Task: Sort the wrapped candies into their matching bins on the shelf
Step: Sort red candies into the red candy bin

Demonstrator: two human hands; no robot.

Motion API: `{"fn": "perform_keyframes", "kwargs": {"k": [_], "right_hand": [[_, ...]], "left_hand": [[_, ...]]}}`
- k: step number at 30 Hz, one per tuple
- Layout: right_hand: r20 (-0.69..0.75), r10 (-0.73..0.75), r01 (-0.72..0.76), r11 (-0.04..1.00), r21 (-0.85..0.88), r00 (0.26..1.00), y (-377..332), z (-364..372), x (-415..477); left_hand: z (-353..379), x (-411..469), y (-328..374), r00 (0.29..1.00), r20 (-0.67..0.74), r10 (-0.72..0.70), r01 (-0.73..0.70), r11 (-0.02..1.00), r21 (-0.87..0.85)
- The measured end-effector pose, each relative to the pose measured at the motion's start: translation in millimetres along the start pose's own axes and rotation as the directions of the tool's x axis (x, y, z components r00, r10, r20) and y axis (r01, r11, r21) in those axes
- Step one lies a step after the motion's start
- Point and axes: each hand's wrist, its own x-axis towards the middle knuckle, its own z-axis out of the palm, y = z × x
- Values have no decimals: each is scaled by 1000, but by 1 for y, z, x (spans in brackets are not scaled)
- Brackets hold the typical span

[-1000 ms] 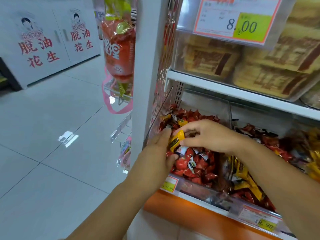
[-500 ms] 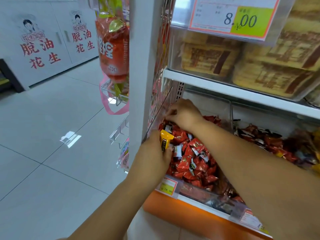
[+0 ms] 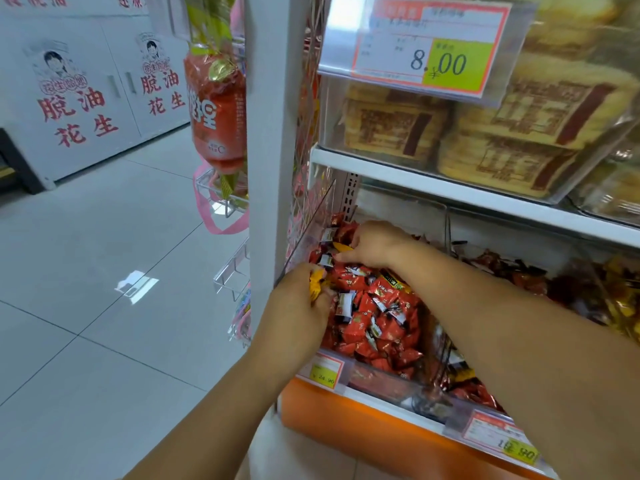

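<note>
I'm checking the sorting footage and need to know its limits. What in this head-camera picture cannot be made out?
- Left hand: yellow candies show in its grip; the fingers hide their count.
- Right hand: its fingers hide whether it grips the yellow candy beside it.
- Bins to the right: blurred, partly behind the right forearm.
- Lower right price tag: blurred.
- Top price sign: small print unreadable.

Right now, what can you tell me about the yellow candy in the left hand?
The yellow candy is a small sweet in a shiny yellow-orange wrapper with a dark mark on it. Only part of it shows, because the left hand is closed around it, fingers curled over the wrapper. It sits at the left edge of the bin of red candies, just above them.
</note>
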Motion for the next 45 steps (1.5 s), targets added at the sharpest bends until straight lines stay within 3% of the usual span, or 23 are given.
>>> {"fn": "perform_keyframes", "kwargs": {"k": [2,4,7,10,13,15,17,20,26,29,32,35,38,41,43,45], "right_hand": [[4,10,-10,1000,16,1000,-1,-1,0],[46,32,-42,966,257,998,4,-16,-11],[98,-98,32,847,530,990,9,-35,-50],[135,-213,111,839,533,968,3,-29,-81],[148,-216,94,814,574,965,10,-32,-82],[123,-91,22,880,475,988,22,-41,-69],[115,40,-63,977,203,993,31,-44,-51],[164,116,-97,988,-123,980,25,-27,-34],[188,64,-28,982,-185,980,25,-3,-30],[210,20,7,992,-126,978,27,-15,-36],[119,-23,38,991,-128,993,29,-31,-45],[23,-105,105,994,8,994,24,-39,-51],[57,-311,297,939,173,949,-2,-33,-50],[106,-393,405,904,-135,913,-27,-10,-33],[172,-301,346,847,-403,938,-35,5,-21],[181,-257,313,835,-453,949,-33,14,-13]], "left_hand": [[-3,2,-2,1000,8,-6,6,1000,19],[-5,3,-1,1000,22,-20,20,1000,11],[-5,4,3,999,18,-37,39,993,-109],[-5,3,13,994,40,-105,112,955,-273],[-4,2,16,994,10,-113,112,955,-274],[-4,1,15,994,-7,-109,105,970,-217],[-4,1,11,994,-11,-108,105,984,-141],[-5,1,7,994,27,-110,112,986,-122],[-14,-2,5,991,106,-84,92,993,-73],[-19,-8,0,991,124,-41,44,999,-19],[-24,-14,-3,997,80,-6,5,1000,17],[-27,-19,-4,999,30,23,-24,999,33],[-29,-21,-4,999,15,44,-45,998,46],[-29,-22,-5,998,13,57,-57,997,48],[-30,-22,-4,998,13,62,-63,997,48],[-30,-21,-4,998,23,56,-57,998,39]]}}
